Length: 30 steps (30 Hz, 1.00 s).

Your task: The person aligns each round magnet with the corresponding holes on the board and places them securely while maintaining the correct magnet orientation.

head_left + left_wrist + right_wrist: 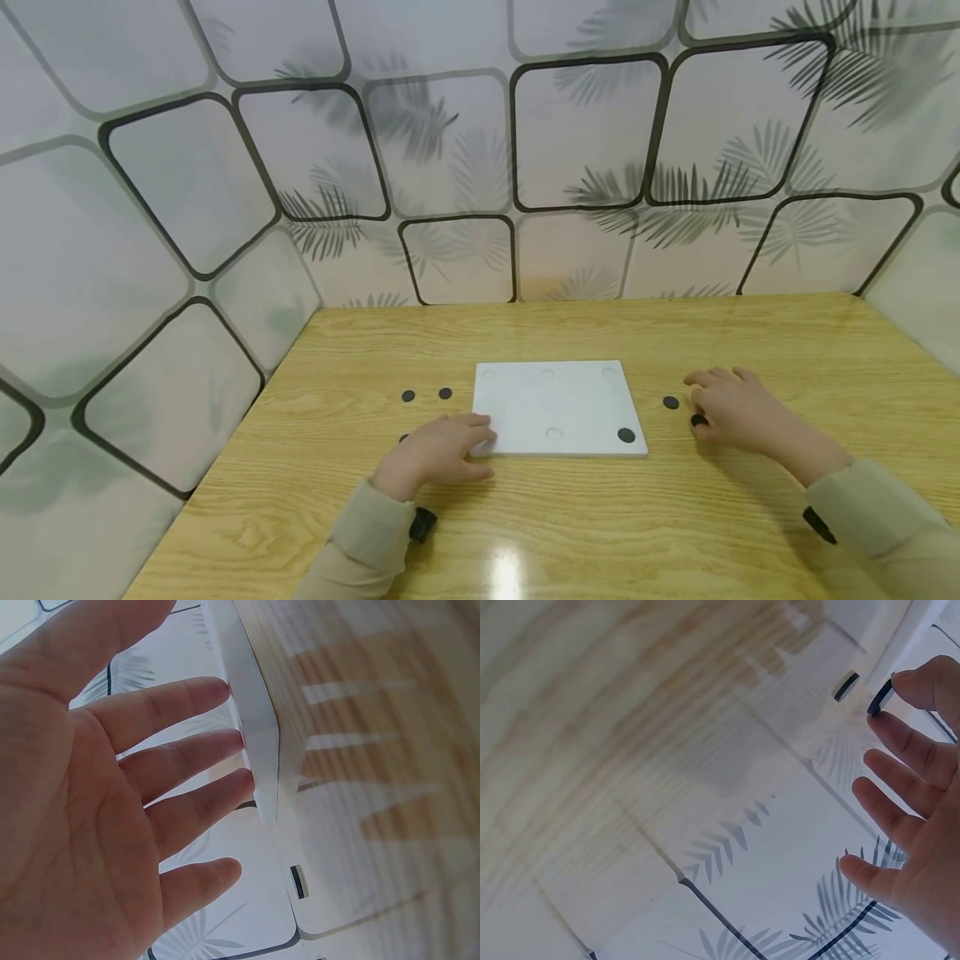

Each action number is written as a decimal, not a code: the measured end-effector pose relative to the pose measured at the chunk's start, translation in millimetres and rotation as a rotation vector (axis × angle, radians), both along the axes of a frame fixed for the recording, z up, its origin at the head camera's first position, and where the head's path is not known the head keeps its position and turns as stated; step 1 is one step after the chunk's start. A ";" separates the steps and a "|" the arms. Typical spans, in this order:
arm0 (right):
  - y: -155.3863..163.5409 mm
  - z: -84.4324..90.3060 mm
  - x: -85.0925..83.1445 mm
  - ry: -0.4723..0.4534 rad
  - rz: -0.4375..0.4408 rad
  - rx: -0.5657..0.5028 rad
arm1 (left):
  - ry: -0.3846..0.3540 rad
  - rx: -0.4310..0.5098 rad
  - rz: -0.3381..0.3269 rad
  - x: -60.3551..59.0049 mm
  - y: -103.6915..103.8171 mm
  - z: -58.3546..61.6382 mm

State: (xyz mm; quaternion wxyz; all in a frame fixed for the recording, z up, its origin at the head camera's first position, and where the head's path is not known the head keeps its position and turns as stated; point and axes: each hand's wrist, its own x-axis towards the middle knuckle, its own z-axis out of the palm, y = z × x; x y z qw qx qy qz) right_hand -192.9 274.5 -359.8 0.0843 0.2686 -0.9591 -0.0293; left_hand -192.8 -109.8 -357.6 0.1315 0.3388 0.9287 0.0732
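A white board (558, 408) with several shallow round recesses lies flat on the table. One black disc (626, 435) sits at its near right corner. My left hand (442, 448) rests its fingertips on the board's left edge, fingers straight, as the left wrist view also shows. To the right of the board, my right hand (738, 415) pinches a black disc (881, 697) between thumb and index finger, its other fingers spread. Another black disc (671, 402) lies on the table between that hand and the board.
Left of the board lie two black discs, a nearer one (446, 393) and an outer one (408, 396). A third disc (403, 437) is partly hidden behind the left hand. The wooden table (570, 533) meets a patterned wall (450, 167) at the back.
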 end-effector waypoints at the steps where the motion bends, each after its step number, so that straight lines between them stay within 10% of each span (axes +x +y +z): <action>1: -0.4 0.8 -0.5 -0.001 0.000 -0.003 | 0.003 0.000 -0.002 -0.1 0.0 0.0; 30: -21.4 8.5 -29.4 -0.025 0.009 -0.023 | 0.002 0.003 -0.010 0.7 1.2 1.8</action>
